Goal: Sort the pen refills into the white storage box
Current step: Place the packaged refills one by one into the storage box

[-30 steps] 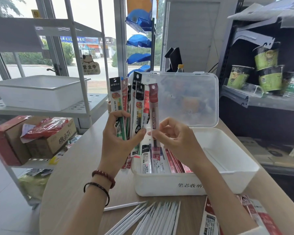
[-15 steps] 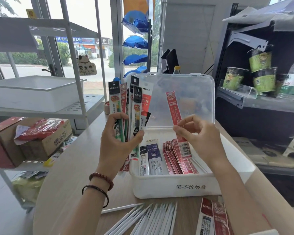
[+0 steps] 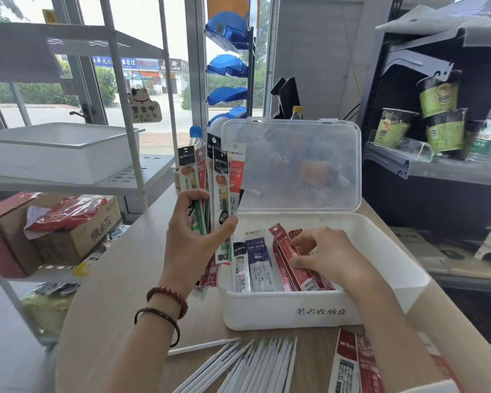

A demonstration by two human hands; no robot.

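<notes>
From the head camera, the right hand (image 3: 326, 256) is down inside the white storage box (image 3: 281, 310), fingers curled and pinching a red refill packet (image 3: 288, 251) against the row of red packets standing on edge there. The packet's long axis runs from the box's near wall up toward the far wall, leaning slightly left, parallel to the white and blue packets (image 3: 255, 262) just beside it on the left. The left hand (image 3: 193, 236) hovers over the box's left rim, thumb and curled fingers gripping a fan of packaged refills (image 3: 213, 182) held nearly upright. That fan lies up and to the left of the right hand, near it, so the right hand looks best placed to draw the next packet. The box's right half is bare floor, giving room to withdraw. The clear lid (image 3: 292, 165) stands open behind, limiting travel at the far side. Loose white refills (image 3: 255, 364) and more red packets (image 3: 352, 361) lie on the table (image 3: 111, 293) before the box.
</notes>
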